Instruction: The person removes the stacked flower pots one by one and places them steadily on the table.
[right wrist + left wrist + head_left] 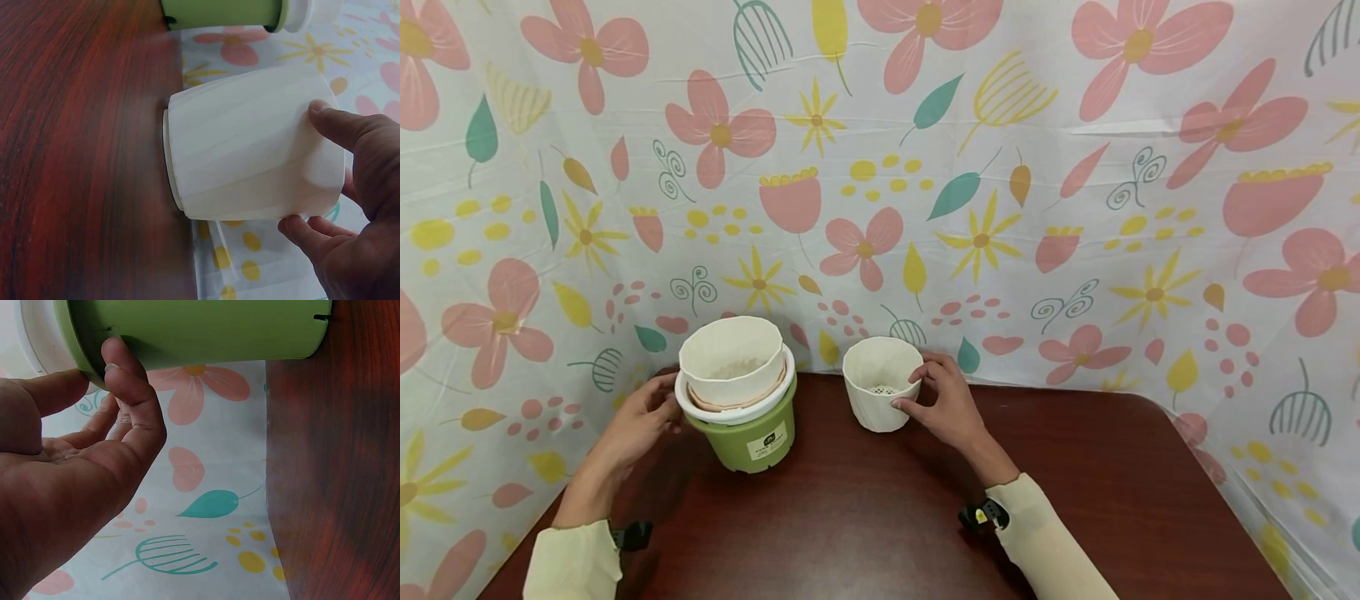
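Note:
On the left of the table, several flower pots are nested together in the head view: a green pot (752, 446) with a paper label is outermost. A wide white rim (683, 400), a thin peach-coloured rim (781, 386) and a white pot (730, 387) show above it. My left hand (643, 417) is at this stack's left side; its thumb and curled fingers (128, 381) grip the green pot's rim in the left wrist view. A separate white flower pot (880, 408) with a holed bottom stands upright to the right. My right hand (951, 404) holds it by its right side, thumb in front.
The dark reddish-brown table (865, 517) has a rounded far right corner. A white sheet (880, 183) printed with flowers and leaves hangs close behind the pots and along both sides. Each wrist wears a black strap (985, 515).

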A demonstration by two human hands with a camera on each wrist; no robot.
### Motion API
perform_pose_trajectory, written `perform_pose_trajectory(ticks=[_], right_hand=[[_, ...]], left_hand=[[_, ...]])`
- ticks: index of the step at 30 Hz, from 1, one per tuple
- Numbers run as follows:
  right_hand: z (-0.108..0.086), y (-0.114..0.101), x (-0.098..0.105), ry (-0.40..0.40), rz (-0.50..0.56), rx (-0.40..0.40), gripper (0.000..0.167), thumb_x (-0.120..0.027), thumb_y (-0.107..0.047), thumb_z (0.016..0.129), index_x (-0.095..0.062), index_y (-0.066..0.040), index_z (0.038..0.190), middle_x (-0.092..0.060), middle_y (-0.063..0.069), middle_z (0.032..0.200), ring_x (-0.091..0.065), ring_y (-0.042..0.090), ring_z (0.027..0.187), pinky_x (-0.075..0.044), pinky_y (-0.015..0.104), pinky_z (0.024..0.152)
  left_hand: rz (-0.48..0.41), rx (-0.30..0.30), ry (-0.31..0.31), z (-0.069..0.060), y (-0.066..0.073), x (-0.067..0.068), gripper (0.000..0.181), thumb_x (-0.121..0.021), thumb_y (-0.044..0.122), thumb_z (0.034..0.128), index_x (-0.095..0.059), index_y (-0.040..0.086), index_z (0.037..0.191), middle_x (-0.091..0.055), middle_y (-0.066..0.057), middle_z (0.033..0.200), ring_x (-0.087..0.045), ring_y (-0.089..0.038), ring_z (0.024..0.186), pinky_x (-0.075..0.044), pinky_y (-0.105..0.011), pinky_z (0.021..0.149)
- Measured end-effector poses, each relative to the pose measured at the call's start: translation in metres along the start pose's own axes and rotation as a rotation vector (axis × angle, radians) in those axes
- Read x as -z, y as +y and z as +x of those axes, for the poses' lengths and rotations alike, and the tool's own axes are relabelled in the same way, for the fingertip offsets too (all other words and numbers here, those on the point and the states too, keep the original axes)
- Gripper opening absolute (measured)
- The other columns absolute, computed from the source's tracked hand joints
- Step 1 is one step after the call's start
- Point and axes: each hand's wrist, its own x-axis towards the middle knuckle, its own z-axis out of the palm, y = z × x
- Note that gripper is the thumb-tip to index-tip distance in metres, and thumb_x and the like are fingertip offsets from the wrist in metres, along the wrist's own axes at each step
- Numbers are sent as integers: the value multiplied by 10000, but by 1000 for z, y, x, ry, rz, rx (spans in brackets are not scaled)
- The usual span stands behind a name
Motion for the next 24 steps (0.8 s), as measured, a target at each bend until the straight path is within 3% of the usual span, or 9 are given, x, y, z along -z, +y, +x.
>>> perform_pose_trajectory(ticks=[7,14,24], right_hand=[[-1,-2,-1,9,-5,-10,411,-970,-139,785,-644,-65,1024,-471,254,1467,-468,404,1386,-535,507,1052],[-1,-1,-2,-6,-26,-19,432,-950,-143,814,-637,3,1072,-457,265,1480,-451,342,1381,-533,526,1055],[-2,-3,-1,-9,-32,-39,459,-939,-145,828,-617,-3,1121,-445,272,1488,-470,351,1377,-531,492,1065]], left_hand=[[-10,-13,-2,0,-1,-1,572,-448,269,1160,-306,-59,1606,-522,-244,1352,-633,-186,951,-589,-322,761],[-13,-1,0,-1,0,1,570,-442,277,1162,-306,-46,1611,-515,-249,1377,-636,-180,955,-584,-304,755],[-20,-6,-4,-1,1,0,563,-446,279,1161,-315,-34,1610,-520,-237,1335,-634,-236,966,-584,-309,761]])
